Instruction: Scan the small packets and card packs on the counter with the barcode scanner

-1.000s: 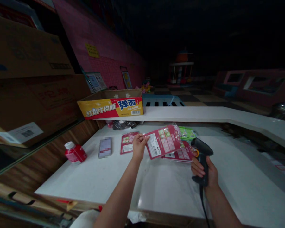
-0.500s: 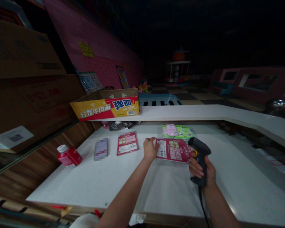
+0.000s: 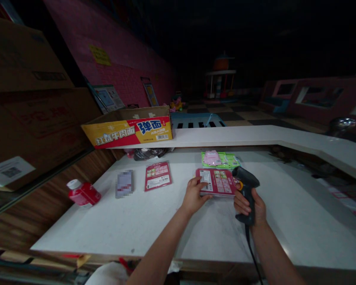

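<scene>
My right hand (image 3: 250,206) is wrapped around a black barcode scanner (image 3: 245,179), held upright with its head pointing left and its cable hanging down. A flat pink package (image 3: 220,183) with printed pictures and white label areas lies on the counter. My left hand (image 3: 195,196) grips the package's left end, thumb along its near edge and fingers on its left side. The scanner's head overlaps the package's right end and hides part of it. Behind the package are green packets (image 3: 230,160) with a pale pink packet (image 3: 212,158) on top.
Another pink package (image 3: 158,175) lies on the white counter (image 3: 130,229) to the left. Beside it are a blurred-out flat item (image 3: 124,184) and a red bottle (image 3: 84,194). A yellow-red open carton (image 3: 130,130) stands on the raised ledge (image 3: 231,135). Brown boxes (image 3: 32,114) are stacked left.
My left hand has shifted along the package's left end, its thumb now at the near edge. The package is turned slightly. The scanner stays in my right hand. The whole view has shifted a little.
</scene>
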{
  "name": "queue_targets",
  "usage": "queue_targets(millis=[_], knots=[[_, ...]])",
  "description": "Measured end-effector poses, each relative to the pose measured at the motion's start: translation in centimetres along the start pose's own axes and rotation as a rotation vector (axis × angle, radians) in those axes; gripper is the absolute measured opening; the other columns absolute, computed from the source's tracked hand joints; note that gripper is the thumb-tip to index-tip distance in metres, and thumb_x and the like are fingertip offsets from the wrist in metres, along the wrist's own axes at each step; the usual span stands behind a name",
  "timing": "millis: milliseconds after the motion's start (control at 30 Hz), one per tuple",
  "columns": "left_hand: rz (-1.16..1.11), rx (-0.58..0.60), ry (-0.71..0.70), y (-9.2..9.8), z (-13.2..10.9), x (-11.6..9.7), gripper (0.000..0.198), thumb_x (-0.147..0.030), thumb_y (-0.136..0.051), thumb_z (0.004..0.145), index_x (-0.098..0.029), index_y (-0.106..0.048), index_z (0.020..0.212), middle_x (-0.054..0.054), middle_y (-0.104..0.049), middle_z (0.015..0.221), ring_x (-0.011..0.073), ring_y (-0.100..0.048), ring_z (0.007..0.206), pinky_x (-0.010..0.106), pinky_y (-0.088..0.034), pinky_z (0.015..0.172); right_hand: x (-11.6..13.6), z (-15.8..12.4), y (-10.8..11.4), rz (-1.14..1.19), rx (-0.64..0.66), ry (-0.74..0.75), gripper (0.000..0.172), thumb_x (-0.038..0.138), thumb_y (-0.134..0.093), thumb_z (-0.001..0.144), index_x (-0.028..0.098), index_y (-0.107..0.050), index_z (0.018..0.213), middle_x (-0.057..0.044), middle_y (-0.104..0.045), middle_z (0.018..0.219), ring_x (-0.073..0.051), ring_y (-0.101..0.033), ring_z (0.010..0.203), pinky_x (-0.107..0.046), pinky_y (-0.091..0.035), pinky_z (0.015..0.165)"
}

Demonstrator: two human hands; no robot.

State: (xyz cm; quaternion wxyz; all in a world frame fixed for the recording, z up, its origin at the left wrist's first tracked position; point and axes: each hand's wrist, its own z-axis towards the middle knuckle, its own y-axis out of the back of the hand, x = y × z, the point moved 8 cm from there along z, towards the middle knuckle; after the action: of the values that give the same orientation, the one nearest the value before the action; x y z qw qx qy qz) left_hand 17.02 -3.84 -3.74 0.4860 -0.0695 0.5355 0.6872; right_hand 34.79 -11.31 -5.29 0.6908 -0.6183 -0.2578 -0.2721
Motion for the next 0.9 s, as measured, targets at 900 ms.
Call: queue_targets(millis=[900], knots=[[0.695,-0.207,1.001,16.3,-6.5,13.5,0.071,-0.069,-0.069,0.063,-0.014,-0.062,0.107,0.019,-0.058,0.115,0.0336,-0.054,0.112,0.038,-0.040,0.091,-1.7,-0.8,0.9,0.151,-0.009,-0.141,0.036,0.047,-0.070,0.076,0.020,-0.062,0.097,0.008,-0.032,0.054,-0.005,-0.014,0.038,-0.016,-0.033,0.032]])
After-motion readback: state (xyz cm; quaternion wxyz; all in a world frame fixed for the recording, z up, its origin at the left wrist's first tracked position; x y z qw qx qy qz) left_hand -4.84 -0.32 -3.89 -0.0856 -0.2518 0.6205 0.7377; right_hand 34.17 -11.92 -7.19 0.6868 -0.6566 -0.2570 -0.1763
